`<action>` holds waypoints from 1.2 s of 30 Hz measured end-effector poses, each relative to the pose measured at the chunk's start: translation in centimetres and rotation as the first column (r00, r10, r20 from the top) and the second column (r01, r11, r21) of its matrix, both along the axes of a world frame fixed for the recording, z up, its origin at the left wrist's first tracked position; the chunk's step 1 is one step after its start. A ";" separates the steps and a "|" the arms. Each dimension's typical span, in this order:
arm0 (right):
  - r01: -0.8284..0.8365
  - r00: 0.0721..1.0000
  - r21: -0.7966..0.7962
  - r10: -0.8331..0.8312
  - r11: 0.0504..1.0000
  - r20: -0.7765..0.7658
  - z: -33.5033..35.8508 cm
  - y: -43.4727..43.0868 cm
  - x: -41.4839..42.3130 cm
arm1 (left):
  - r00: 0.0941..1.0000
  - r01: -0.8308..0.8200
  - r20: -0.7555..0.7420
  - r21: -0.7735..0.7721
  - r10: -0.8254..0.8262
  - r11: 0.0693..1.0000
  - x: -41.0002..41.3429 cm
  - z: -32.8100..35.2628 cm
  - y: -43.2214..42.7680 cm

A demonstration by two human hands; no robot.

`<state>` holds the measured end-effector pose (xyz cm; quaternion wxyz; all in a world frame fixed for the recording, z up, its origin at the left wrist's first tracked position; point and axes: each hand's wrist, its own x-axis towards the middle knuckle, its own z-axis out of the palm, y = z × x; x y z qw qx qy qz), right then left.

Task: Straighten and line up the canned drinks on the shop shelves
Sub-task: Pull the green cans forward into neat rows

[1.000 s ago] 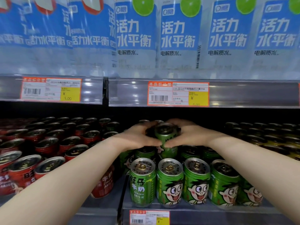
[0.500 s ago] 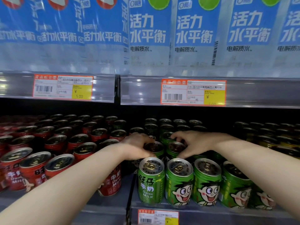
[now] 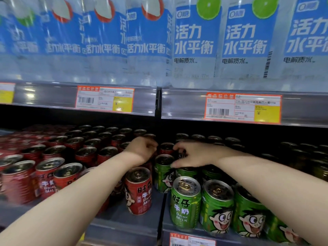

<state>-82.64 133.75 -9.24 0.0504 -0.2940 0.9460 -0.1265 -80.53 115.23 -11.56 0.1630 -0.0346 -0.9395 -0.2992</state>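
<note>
step: likely squaring the second row at the red/green boundary on the lower shelf (image 3: pixel 124 226) | left hand (image 3: pixel 142 150) curled, contents hidden, cannot tell | right hand (image 3: pixel 193 155) curled round a green can (image 3: pixel 186 172) | next: seat it behind the front green can (image 3: pixel 185 201), beside the red can (image 3: pixel 138 192), label forward | cans: printed metal cylinders, ring-pull lids, probably slick
</note>
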 end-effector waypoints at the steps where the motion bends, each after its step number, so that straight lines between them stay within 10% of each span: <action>1: -0.005 1.000 0.016 0.005 1.000 -0.008 -0.5 -1.2 0.2 | 1.000 -0.008 0.006 0.009 0.008 1.000 0.0 -0.3 -0.1; 7: 0.080 0.987 0.061 -0.070 0.995 -0.143 -2.5 -4.7 0.5 | 0.998 -0.036 -0.042 0.035 0.038 0.999 -0.1 -1.0 -1.0; 15: 0.073 0.983 -0.516 -0.147 0.853 -0.105 1.8 0.5 0.9 | 0.985 0.013 -0.174 0.034 -0.007 0.999 -1.0 0.4 1.7; 23: 0.386 0.911 -0.412 -0.411 0.825 0.031 3.3 11.9 1.2 | 0.978 0.201 0.068 -0.063 -0.197 0.978 -1.4 -0.1 6.2; 36: 0.436 0.883 -0.366 -0.470 0.822 -0.004 1.9 17.1 1.8 | 0.998 -0.019 0.049 -0.155 0.027 0.988 -3.1 1.3 2.8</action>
